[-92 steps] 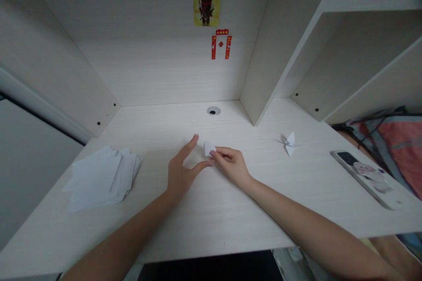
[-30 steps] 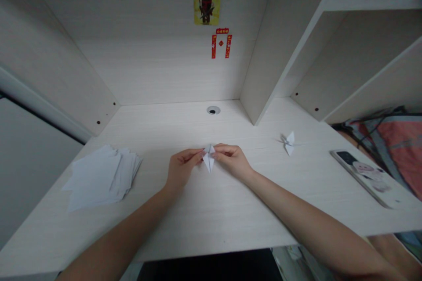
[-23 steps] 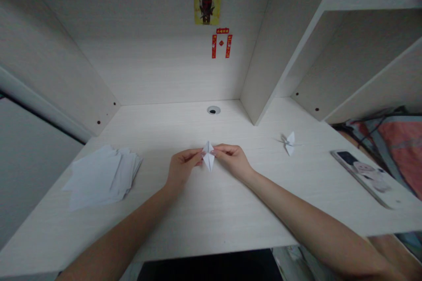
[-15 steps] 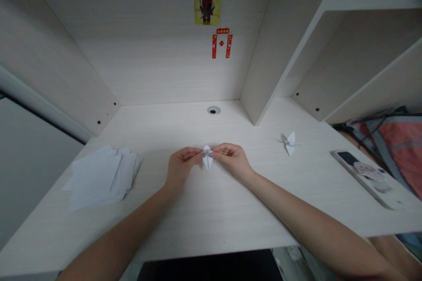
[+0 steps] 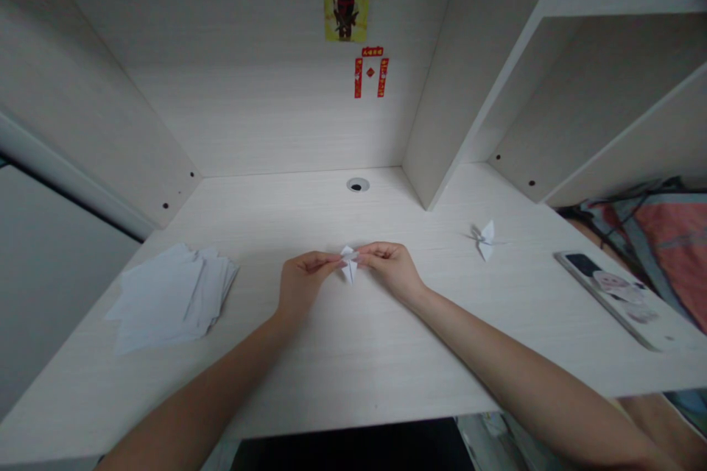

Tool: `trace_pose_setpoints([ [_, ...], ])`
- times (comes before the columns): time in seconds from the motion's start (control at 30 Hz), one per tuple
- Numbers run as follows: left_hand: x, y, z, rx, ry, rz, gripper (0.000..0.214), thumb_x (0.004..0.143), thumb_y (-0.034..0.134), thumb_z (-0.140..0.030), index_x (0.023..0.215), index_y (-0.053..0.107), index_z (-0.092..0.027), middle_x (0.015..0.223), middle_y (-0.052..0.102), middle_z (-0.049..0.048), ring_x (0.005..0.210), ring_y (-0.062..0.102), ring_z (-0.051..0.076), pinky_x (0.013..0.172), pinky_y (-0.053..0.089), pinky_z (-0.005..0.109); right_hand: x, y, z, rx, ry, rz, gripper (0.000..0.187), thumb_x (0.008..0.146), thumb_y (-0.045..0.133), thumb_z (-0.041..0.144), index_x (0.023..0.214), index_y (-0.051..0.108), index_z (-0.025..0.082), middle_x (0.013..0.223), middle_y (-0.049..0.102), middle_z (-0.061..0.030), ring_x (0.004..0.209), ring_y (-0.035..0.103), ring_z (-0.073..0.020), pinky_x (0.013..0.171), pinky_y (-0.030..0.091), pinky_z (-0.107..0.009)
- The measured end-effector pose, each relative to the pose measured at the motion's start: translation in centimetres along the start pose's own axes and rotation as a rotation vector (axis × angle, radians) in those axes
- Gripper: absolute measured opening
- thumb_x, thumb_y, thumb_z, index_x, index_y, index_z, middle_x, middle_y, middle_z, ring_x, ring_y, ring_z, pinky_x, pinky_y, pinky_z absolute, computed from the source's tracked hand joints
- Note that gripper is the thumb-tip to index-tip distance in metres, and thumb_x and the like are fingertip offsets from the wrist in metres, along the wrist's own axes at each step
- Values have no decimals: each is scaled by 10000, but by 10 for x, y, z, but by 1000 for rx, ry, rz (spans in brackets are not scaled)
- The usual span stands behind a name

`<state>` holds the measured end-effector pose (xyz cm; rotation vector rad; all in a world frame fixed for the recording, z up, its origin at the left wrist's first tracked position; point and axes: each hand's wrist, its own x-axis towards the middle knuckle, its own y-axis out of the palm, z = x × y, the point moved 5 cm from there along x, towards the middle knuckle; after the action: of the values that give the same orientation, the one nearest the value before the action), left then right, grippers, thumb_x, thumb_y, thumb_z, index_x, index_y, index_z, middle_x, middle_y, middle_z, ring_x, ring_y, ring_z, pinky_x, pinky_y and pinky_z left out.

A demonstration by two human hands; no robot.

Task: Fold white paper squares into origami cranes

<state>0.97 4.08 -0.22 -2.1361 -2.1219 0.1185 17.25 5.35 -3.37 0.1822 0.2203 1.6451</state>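
Note:
A small folded white paper piece (image 5: 348, 267) is pinched between both my hands just above the white desk (image 5: 342, 353), near its middle. My left hand (image 5: 303, 282) grips its left side with thumb and fingertips closed. My right hand (image 5: 389, 270) pinches its right side the same way. The piece's point hangs downward between my fingers. A finished white paper crane (image 5: 484, 238) stands on the desk to the right, apart from my hands.
A loose stack of white paper sheets (image 5: 171, 296) lies at the left. A phone in a patterned case (image 5: 613, 292) rests at the right edge. A cable hole (image 5: 357, 185) sits at the back. A shelf divider (image 5: 442, 110) rises at the back right.
About three seconds ago my left hand was open beside the paper; now both hands pinch it. Over the last second the top of the piece has been folded down smaller.

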Motion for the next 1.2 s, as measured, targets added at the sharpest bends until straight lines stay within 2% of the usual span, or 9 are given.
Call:
trace_pose_setpoints([
  [0.23, 4, 1, 7, -76, -25, -8, 179, 598, 742, -318, 689, 707, -168, 730, 720, 48, 674, 644, 176, 676, 492, 287, 0, 1, -5, 39, 37, 25, 190, 576, 768, 304, 714, 724, 181, 714, 719, -28, 638, 632, -141, 677, 505, -278],
  [0.37, 9, 0, 18, -192, -76, -3, 266, 591, 746, -318, 801, 710, -159, 795, 721, 58, 712, 641, 170, 706, 493, 296, -2, 3, -5, 28, 15, 35, 182, 616, 747, 310, 749, 728, 188, 767, 725, -31, 670, 632, -139, 708, 488, -281],
  [0.57, 8, 4, 22, -319, -140, -2, 292, 583, 748, -312, 820, 704, -147, 815, 715, 60, 726, 634, 157, 735, 494, 295, -5, 7, -1, 52, -31, -41, 173, 626, 742, 320, 745, 719, 197, 747, 719, -23, 653, 620, -134, 679, 476, -271],
  [0.73, 4, 6, 17, -277, -106, 25, 361, 633, 724, -315, 953, 663, -160, 751, 715, 38, 721, 639, 155, 726, 488, 283, -6, 6, -3, 93, -31, -119, 240, 611, 756, 319, 810, 701, 196, 739, 714, -25, 642, 619, -135, 652, 481, -266],
  [0.83, 3, 6, 14, -225, -91, 20, 376, 629, 726, -323, 958, 651, -157, 717, 712, 32, 680, 634, 156, 680, 483, 272, -6, 5, -3, 97, -24, -128, 312, 597, 765, 321, 869, 682, 194, 659, 696, -11, 590, 607, -131, 618, 480, -263],
  [1.03, 2, 10, 12, -245, -123, 61, 399, 634, 724, -323, 996, 663, -164, 789, 722, 50, 696, 630, 152, 703, 489, 278, -6, 4, -2, 85, -33, -118, 279, 594, 766, 322, 816, 671, 181, 596, 672, 4, 558, 599, -125, 589, 473, -251],
  [1.13, 2, 11, 13, -253, -147, 87, 399, 641, 712, -349, 1003, 681, -187, 895, 718, 49, 751, 635, 163, 749, 500, 302, -7, 6, 0, 69, -53, -74, 273, 614, 756, 307, 844, 686, 180, 668, 700, -15, 598, 620, -133, 617, 481, -260],
  [1.2, 3, 10, 13, -186, -145, 106, 343, 655, 692, -384, 933, 712, -184, 883, 718, 49, 746, 633, 173, 748, 504, 316, -8, 8, 1, 35, -61, -31, 260, 630, 743, 315, 849, 702, 182, 753, 719, -36, 651, 639, -153, 653, 493, -284],
])
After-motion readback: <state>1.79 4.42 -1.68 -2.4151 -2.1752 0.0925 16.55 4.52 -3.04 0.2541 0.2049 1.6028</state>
